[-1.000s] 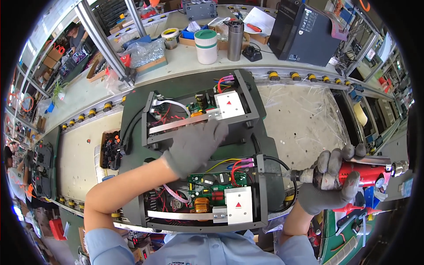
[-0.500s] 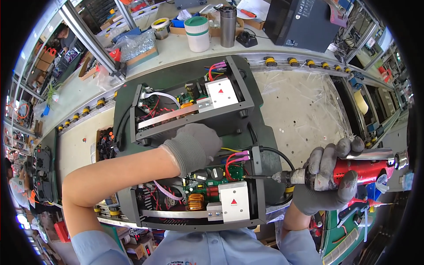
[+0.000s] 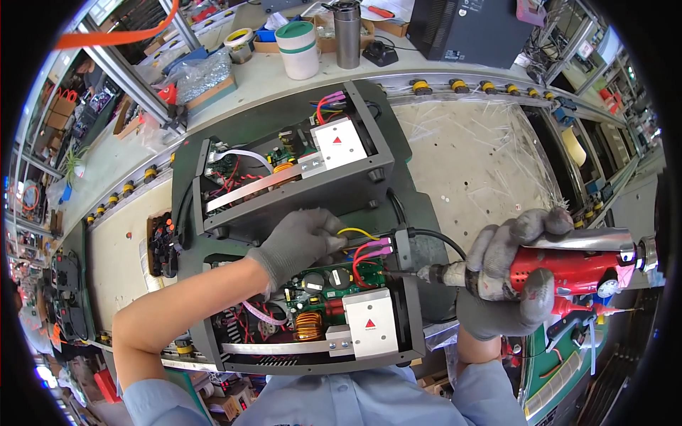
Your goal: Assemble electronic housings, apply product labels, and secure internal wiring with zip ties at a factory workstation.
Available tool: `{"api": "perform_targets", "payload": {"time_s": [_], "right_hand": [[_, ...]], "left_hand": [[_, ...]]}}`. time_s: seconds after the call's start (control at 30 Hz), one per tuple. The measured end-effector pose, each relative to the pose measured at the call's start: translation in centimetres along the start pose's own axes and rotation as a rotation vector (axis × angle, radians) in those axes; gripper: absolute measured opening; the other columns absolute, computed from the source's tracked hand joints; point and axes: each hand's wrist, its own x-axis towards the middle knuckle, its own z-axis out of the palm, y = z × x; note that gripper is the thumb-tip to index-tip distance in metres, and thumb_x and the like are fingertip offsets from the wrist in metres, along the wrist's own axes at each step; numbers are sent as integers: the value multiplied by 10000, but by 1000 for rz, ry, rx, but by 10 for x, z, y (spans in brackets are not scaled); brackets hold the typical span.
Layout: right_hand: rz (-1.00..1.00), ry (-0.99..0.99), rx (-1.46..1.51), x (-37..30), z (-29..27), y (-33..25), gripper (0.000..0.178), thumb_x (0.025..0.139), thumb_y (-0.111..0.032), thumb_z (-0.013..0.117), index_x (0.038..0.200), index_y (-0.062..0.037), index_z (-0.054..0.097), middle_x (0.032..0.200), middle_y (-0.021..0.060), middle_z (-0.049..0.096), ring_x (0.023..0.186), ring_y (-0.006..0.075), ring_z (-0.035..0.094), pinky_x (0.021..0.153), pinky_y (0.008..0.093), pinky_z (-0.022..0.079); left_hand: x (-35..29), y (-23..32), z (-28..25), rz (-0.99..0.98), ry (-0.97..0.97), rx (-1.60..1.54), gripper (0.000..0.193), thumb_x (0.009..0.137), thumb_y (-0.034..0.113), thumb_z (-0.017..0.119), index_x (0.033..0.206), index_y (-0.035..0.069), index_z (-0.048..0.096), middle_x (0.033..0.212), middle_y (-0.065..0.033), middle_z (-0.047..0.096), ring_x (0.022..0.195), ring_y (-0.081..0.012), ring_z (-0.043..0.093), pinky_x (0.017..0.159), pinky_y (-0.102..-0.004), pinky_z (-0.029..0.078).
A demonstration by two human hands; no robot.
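Observation:
My left hand [image 3: 302, 245], in a grey knit glove, reaches over the far edge of the nearer open metal chassis [image 3: 284, 368]. Its fingers are pinched together beside a yellow wire [image 3: 359, 231]; what they grip is hidden. A red pistol-shaped power screwdriver [image 3: 568, 270] lies level in my gloved right hand [image 3: 515, 273], the fingers wrapped round its body. Its thin bit points left at the chassis's right end, close to red wires with purple connectors [image 3: 378, 247]; contact cannot be made out. Inside sit a green circuit board, a copper coil [image 3: 308, 326] and a white plate [image 3: 369, 323].
A second open chassis [image 3: 298, 186] stands just behind, on the same dark green board [image 3: 419, 213]. A black cable [image 3: 440, 240] loops at the right. Farther back are a white tub [image 3: 298, 53], a steel flask [image 3: 347, 35] and a dark cabinet [image 3: 462, 28]. A small parts box [image 3: 162, 245] sits left.
My left hand has shifted slightly left, its fingers now showing at the yellow wire. The screwdriver has moved a little left with my right hand. An orange strip has appeared at upper left.

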Motion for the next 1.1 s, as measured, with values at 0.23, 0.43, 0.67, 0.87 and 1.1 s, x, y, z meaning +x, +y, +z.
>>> {"api": "perform_targets", "payload": {"time_s": [0.23,0.43,0.67,0.87,1.1], "right_hand": [[78,-13,-86,-6,4,5,522,804,-173,626,1248,-68,373,1025,131,561,470,129,481,482,310,439],[266,161,-327,-20,5,3,593,732,-225,724,1206,-114,386,948,96,544,477,147,495,456,344,453],[328,160,-214,-35,4,22,605,714,-272,750,1174,-125,385,983,101,521,668,182,556,596,341,496],[155,-245,-678,-34,-13,37,666,732,-177,720,1243,-95,301,1092,153,502,837,217,576,756,367,501],[211,-327,-700,-27,-5,37,589,754,-40,648,1241,-62,318,1119,147,492,872,196,569,754,358,498]], "left_hand": [[-2,-6,10,-20,79,-96,189,826,87,629,976,-12,571,791,-64,611,641,-104,601,592,-229,504],[3,-8,18,83,130,183,188,819,138,650,925,-5,587,728,-70,622,586,-111,586,516,-249,476],[6,-11,20,94,153,270,239,798,195,680,919,8,594,648,-65,600,533,-119,566,466,-257,451],[-2,2,21,61,169,296,233,800,191,676,910,8,582,643,-60,584,487,-115,542,411,-255,431],[1,0,21,76,153,224,232,801,187,676,915,10,580,642,-63,577,478,-111,533,411,-259,430]]}}
